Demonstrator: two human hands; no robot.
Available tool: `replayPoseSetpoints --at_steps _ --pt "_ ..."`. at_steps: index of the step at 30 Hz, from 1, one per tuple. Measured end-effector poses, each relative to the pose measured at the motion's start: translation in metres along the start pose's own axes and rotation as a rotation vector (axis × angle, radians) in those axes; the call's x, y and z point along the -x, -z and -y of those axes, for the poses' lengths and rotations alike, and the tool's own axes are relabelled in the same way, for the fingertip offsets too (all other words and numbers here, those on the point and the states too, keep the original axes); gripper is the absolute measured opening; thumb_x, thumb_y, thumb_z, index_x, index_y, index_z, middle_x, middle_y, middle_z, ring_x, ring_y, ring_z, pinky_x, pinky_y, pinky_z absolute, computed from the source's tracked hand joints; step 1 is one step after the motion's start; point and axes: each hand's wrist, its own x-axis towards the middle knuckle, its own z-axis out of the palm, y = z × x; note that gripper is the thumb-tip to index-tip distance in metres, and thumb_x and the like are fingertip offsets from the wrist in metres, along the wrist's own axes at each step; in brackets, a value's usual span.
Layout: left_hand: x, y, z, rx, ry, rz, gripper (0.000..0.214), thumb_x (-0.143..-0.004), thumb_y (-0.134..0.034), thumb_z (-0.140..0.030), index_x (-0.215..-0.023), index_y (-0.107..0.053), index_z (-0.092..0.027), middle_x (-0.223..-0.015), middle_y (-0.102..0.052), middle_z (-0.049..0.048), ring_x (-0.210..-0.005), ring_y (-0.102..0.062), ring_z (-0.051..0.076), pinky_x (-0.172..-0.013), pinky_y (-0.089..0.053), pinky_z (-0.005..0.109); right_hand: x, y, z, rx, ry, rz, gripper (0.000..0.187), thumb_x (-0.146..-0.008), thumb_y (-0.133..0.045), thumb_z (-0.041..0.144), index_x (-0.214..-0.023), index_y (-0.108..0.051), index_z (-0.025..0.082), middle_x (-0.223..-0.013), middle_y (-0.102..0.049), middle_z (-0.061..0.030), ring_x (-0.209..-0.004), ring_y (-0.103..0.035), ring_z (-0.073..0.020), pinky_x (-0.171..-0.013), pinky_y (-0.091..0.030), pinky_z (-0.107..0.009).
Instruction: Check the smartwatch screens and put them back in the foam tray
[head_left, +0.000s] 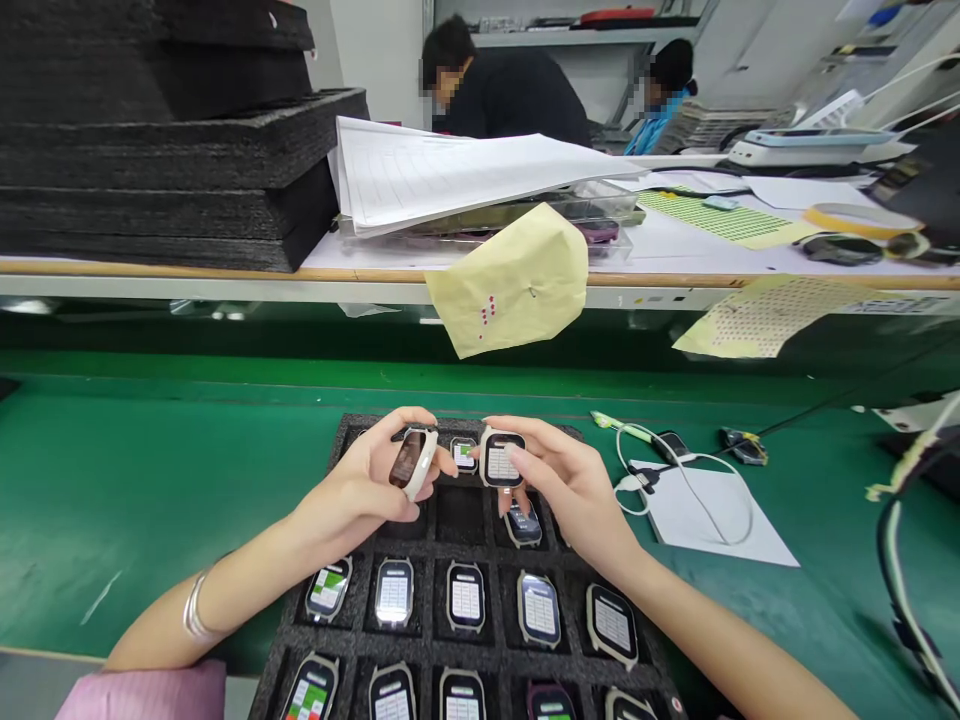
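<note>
Black foam forms the tray [460, 515] on the green surface [187, 470], its pockets holding rows of watches [466, 600]. Over the tray's eleven o'clock side, the left hand [367, 475] pinches a pale watch [414, 462] between thumb and fingers, tilted, its screen dark. Toward one o'clock, the right hand [566, 478] grips a second watch [499, 462], thumb against the lit screen. These two held watches are near each other but apart. At two o'clock from the tray, a white cable [750, 507] lies across a white sheet [701, 520], with a green pen [621, 427] near.
</note>
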Motion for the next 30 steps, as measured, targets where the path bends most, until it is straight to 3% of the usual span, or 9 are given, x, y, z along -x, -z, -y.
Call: replayPoseSetpoints --at_steps 5,9,13,19,23,26,30 --pt "0.002 -0.007 0.004 -0.016 -0.011 -0.184 0.075 -0.055 -0.063 0.011 -0.123 -0.052 -0.019 -0.091 -0.068 0.0032 -0.087 -0.066 0.018 -0.084 -0.051 0.032 -0.001 -0.002 0.0 0.034 -0.005 -0.073 0.017 -0.088 -0.064 0.028 -0.103 -0.069 0.021 -0.079 -0.069 -0.0022 -0.044 -0.057 -0.0083 -0.04 -0.044 -0.018" --pt "0.002 -0.009 0.001 0.055 0.002 -0.095 0.069 -0.058 -0.062 0.005 -0.123 -0.055 -0.018 -0.107 -0.065 0.0079 -0.096 -0.067 0.026 -0.082 -0.056 0.039 0.003 0.0 0.003 0.096 0.008 -0.066 0.022 -0.093 -0.058 0.035 -0.106 -0.07 0.022 -0.083 -0.071 -0.0037 -0.045 -0.06 -0.0101 -0.039 -0.043 -0.02" --pt "0.001 -0.007 -0.001 0.085 -0.021 -0.013 0.057 -0.068 -0.056 -0.001 -0.122 -0.058 -0.017 -0.108 -0.064 0.0091 -0.091 -0.067 0.022 -0.079 -0.056 0.035 0.006 0.003 0.007 0.118 0.028 -0.064 0.023 -0.095 -0.056 0.036 -0.108 -0.07 0.023 -0.086 -0.072 -0.004 -0.047 -0.061 -0.0113 -0.042 -0.046 -0.022" --pt "-0.002 -0.005 0.006 -0.08 -0.193 -0.002 0.03 -0.093 -0.053 -0.022 -0.123 -0.056 -0.022 -0.102 -0.062 0.0075 -0.081 -0.065 0.019 -0.065 -0.054 0.03 0.006 0.005 0.009 0.123 0.05 -0.053 0.021 -0.096 -0.056 0.037 -0.108 -0.07 0.025 -0.081 -0.072 -0.0033 -0.049 -0.062 -0.0131 -0.041 -0.046 -0.023" --pt "-0.003 -0.003 0.01 -0.196 -0.275 -0.013 0.031 -0.094 -0.056 -0.03 -0.124 -0.056 -0.022 -0.098 -0.061 0.006 -0.073 -0.063 0.016 -0.059 -0.052 0.026 0.005 0.004 0.008 0.141 0.039 -0.046 0.021 -0.096 -0.058 0.038 -0.108 -0.07 0.026 -0.087 -0.072 -0.004 -0.049 -0.062 -0.0128 -0.041 -0.048 -0.023" --pt "-0.003 -0.003 0.008 -0.21 -0.278 -0.033 0.028 -0.093 -0.057 -0.029 -0.12 -0.059 -0.021 -0.101 -0.064 0.0078 -0.078 -0.063 0.016 -0.063 -0.052 0.026 0.004 0.004 0.008 0.137 0.034 -0.049 0.022 -0.096 -0.057 0.038 -0.108 -0.069 0.026 -0.091 -0.071 -0.0045 -0.049 -0.062 -0.0128 -0.041 -0.048 -0.023" --pt "-0.001 -0.005 0.004 -0.083 -0.197 -0.03 0.031 -0.089 -0.058 -0.022 -0.12 -0.057 -0.019 -0.104 -0.068 0.0109 -0.089 -0.062 0.02 -0.072 -0.052 0.03 0.005 0.005 0.007 0.133 0.036 -0.044 0.025 -0.097 -0.054 0.04 -0.112 -0.068 0.024 -0.069 -0.069 -0.0023 -0.051 -0.062 -0.0159 -0.042 -0.047 -0.025"
